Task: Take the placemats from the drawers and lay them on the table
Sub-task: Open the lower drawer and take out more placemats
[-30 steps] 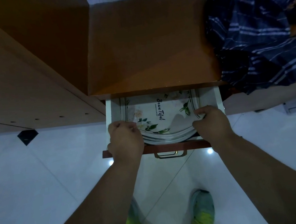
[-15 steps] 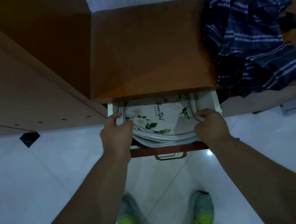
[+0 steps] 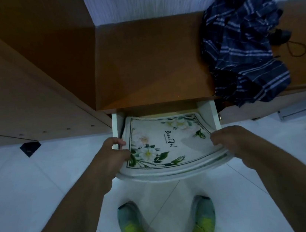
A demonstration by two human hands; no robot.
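placemats (image 3: 165,153): a floral stack, half lifted out over the open drawer (image 3: 209,114).
left hand (image 3: 112,156): grip clamped on the stack's left edge.
right hand (image 3: 229,140): grip clamped on the right edge.
count: several mats, probably; edges blur.
progress: mats fetched; laying on the tabletop remains.

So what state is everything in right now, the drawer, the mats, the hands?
Drawer: pulled open.
Placemats: a stack, held at both sides, near edge lifted out past the drawer front.
Left hand: grips the stack's left edge.
Right hand: grips the stack's right edge.
Striped cloth: crumpled on the cabinet top.
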